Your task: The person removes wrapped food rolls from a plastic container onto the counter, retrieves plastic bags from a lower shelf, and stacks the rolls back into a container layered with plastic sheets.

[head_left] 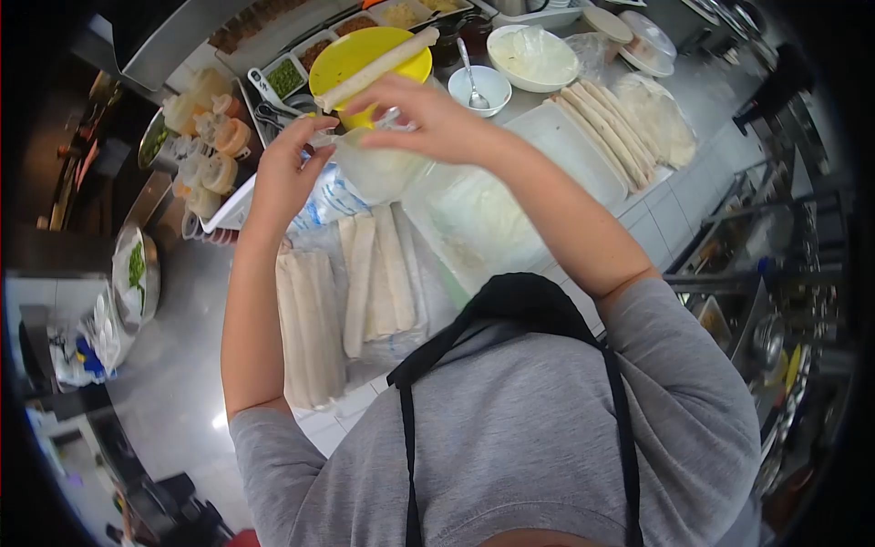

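Toward the surface's (670, 210) far edge, the left hand (290, 164) pinches thin plastic (387, 171) between its fingers; right hand's (424, 118) grip unclear. Probably light, limp, slippery: hold its rim.

Bright yellow round dish (351, 55), smooth plastic, mild sheen; small round white bowl (493, 87), smooth, glossy; slim silver-coloured spoon (465, 59), shiny metal; shallow rectangular whitish tray (592, 141), translucent plastic, smooth; long pale cylindrical rolls (312, 319), matt, faintly wrinkled; white bag with blue print (324, 202), crinkled shiny plastic; upright squeeze bottles (217, 171), semi-clear smooth plastic; grey short-sleeved shirt (529, 428), matt cloth, softly creased; black apron (519, 296), matt cloth; white square tiles (663, 214), smooth, lightly glossy; thin pale translucent sheet (381, 170), film-like, perhaps plastic, too blurred to be sure.
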`<control>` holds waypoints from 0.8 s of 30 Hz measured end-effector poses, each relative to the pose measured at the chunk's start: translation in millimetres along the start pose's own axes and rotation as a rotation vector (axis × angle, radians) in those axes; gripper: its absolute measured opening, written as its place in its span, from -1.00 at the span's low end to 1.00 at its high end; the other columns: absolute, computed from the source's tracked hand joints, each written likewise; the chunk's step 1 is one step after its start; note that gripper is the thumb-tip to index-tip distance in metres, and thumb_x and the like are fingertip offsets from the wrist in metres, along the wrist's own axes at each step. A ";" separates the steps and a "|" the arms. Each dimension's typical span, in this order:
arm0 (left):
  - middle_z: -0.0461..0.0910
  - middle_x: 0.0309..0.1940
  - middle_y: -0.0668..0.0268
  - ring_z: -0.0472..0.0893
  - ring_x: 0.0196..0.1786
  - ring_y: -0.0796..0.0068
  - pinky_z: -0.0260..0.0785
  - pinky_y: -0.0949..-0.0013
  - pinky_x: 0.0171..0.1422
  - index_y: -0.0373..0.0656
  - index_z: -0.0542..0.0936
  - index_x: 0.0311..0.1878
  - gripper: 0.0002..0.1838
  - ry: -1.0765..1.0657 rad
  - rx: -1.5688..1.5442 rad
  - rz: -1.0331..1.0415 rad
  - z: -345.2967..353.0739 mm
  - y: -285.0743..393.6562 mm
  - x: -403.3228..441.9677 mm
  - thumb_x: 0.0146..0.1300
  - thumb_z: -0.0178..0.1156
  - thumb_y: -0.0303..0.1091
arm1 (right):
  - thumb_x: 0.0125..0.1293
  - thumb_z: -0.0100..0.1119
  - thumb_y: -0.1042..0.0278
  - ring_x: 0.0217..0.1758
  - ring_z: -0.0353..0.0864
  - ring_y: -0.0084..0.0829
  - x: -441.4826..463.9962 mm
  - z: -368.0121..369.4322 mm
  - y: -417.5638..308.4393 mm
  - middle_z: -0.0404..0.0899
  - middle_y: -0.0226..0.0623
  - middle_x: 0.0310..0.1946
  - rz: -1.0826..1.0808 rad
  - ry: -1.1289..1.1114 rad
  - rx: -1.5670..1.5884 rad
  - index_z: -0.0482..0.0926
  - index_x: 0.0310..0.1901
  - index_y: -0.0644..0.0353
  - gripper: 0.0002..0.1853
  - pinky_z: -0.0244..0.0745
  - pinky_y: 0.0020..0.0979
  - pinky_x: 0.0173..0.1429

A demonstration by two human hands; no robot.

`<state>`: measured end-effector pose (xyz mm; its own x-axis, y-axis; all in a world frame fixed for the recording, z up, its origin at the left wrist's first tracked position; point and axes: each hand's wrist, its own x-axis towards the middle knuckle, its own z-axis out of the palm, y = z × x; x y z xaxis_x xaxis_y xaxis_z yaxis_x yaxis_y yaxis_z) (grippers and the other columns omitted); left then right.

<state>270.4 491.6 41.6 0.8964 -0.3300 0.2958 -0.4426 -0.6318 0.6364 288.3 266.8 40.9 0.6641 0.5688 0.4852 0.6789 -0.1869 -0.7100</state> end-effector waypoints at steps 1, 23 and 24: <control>0.57 -0.17 0.29 0.50 -0.31 0.44 0.36 0.44 -0.30 -0.12 0.52 0.01 -0.63 0.013 0.013 -0.028 6.7 -0.6 -1.0 0.08 0.24 -0.48 | 0.20 0.22 0.19 -0.20 0.52 -0.48 -9.5 -19.2 11.7 0.53 -0.34 -0.24 0.033 -0.005 -0.077 0.52 -0.17 0.21 -0.72 0.44 -0.44 -0.11; 0.18 0.25 0.09 0.20 0.30 0.12 0.12 0.22 0.36 -0.08 0.20 0.34 -0.16 0.373 0.397 0.059 77.1 93.2 -14.6 -0.04 0.39 -0.41 | -0.01 0.38 0.34 0.28 0.27 -0.21 -162.5 -125.4 88.0 0.25 -0.18 0.24 0.252 -0.555 -0.429 0.37 0.18 -0.01 -0.34 0.29 -0.18 0.25; 0.18 0.26 0.10 0.19 0.31 0.13 0.10 0.21 0.37 -0.07 0.19 0.35 -0.15 0.392 0.393 0.025 77.4 99.0 -15.6 -0.03 0.39 -0.41 | 0.04 0.34 0.33 0.13 0.45 -0.25 -158.3 -133.8 85.4 0.41 -0.18 0.10 0.212 -0.393 -0.253 0.46 0.09 0.05 -0.48 0.37 -0.24 0.16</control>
<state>210.9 379.9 44.9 0.7941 -0.1101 0.5978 -0.3717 -0.8661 0.3342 283.0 53.7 -28.3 0.6605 0.7464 0.0812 0.6291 -0.4911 -0.6025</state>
